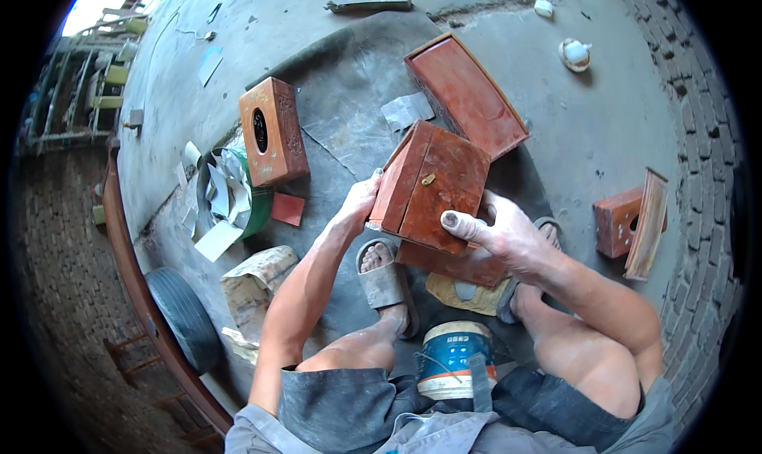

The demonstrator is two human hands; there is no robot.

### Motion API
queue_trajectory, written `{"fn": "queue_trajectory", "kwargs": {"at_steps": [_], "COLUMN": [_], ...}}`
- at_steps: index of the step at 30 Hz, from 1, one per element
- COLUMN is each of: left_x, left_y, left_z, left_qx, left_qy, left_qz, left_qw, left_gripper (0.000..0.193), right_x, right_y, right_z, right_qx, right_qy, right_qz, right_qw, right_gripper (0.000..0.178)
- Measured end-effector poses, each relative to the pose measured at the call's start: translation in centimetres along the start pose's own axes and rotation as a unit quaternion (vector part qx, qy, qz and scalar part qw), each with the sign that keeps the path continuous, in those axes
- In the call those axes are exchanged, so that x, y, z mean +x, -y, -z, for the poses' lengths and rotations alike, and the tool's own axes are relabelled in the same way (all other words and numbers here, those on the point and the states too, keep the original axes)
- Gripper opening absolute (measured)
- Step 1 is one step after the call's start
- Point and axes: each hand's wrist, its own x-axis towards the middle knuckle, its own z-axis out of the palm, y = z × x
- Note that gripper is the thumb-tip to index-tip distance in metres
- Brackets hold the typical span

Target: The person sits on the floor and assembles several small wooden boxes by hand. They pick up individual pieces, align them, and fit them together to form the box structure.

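Note:
Both hands hold up a reddish-brown wooden box (456,164), tilted, with a small brass-coloured fitting on its face and pale dust on the wood. My left hand (363,198) grips the box's left side, its fingers mostly hidden behind. At the lower right corner, my right hand (508,233) clasps it, the dusty thumb lying against the front. Just under the box, a flat reddish wooden part (454,263) shows; whether it joins the box I cannot tell. A larger reddish wooden box (468,93) lies behind, next to a crumpled grey sheet (407,111).
A tissue box of carved wood (274,132) stands left, near a green bucket (258,208) of paper scraps and a red square pad (287,209). Rightward are another wooden box (615,222) and a leaning board (647,225). A blue-and-white bucket (455,363) stands between my legs; a tyre (182,319) lies left.

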Motion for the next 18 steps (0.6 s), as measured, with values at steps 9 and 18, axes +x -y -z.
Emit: {"fn": "queue_trajectory", "kwargs": {"at_steps": [9, 18], "left_x": [0.6, -0.3], "left_y": [0.2, -1.9], "left_z": [1.5, 1.2], "left_qx": [0.057, 0.111], "left_qy": [0.038, 0.016], "left_qz": [0.031, 0.056], "left_qw": [0.997, 0.992], "left_gripper": [0.044, 0.043], "right_x": [-0.6, -0.7], "right_y": [1.2, 0.2], "right_z": [-0.8, -0.6], "right_qx": [0.142, 0.172], "right_qy": [0.032, 0.048], "right_qz": [-0.086, -0.105], "right_qw": [0.986, 0.978], "right_gripper": [0.076, 0.074]}}
